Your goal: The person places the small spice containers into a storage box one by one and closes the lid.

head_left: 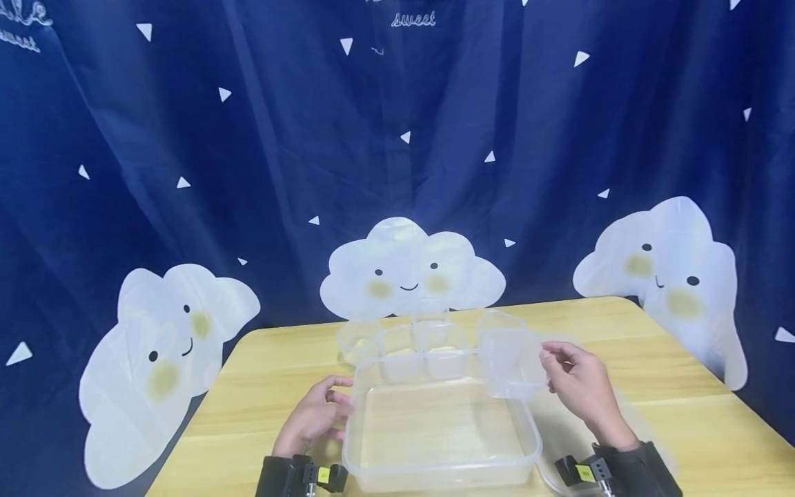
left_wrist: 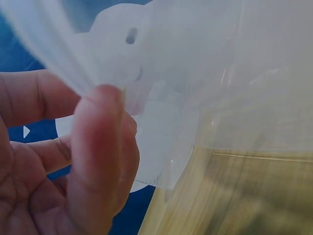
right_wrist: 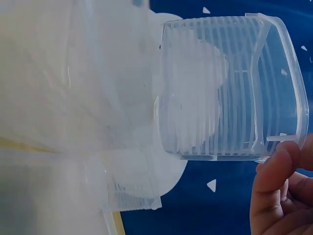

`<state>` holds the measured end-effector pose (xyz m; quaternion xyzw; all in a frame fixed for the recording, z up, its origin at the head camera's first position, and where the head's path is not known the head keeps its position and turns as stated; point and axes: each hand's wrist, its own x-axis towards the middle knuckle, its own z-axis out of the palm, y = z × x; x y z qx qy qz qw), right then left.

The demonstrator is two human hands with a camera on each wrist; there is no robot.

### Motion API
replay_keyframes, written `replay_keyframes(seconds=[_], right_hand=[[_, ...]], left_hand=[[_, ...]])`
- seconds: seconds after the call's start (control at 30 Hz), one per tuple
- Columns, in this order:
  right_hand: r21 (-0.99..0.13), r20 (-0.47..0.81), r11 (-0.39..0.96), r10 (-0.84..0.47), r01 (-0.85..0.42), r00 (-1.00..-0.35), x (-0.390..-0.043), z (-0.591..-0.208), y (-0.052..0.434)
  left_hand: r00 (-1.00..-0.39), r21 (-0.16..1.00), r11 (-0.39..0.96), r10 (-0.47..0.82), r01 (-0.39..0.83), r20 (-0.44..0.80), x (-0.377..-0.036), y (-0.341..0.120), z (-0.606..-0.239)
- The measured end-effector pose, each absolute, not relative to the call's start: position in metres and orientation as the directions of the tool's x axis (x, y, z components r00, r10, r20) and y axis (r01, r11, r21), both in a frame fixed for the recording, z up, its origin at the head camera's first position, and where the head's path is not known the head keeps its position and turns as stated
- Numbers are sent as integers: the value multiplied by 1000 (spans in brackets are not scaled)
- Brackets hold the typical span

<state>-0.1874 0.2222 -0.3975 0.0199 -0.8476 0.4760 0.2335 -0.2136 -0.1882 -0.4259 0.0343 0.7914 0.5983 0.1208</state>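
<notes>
A large clear plastic container stands on the wooden table in the head view. My left hand grips its left rim, thumb over the edge of the container wall. My right hand pinches a small clear ribbed tub by its rim and holds it above the container's back right corner. In the right wrist view the small tub faces the camera on its side, my fingertips at its lower right edge.
Several more small clear tubs stand in a row behind the big container. A dark blue curtain with white cloud faces hangs close behind the table. The table's edges fall away at left and right.
</notes>
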Motion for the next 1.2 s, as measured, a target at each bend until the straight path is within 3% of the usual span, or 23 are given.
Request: replay_keyframes(seconds=[0.73, 1.2], right_hand=[[-802, 413, 529, 159, -276, -897, -198, -396, 203], [-806, 349, 553, 153, -213, -924, -197, -400, 205]], left_hand=[[-971, 955, 284, 188, -89, -146, -214, -190, -423], [-972, 953, 289, 183, -93, -150, -215, -188, -423]])
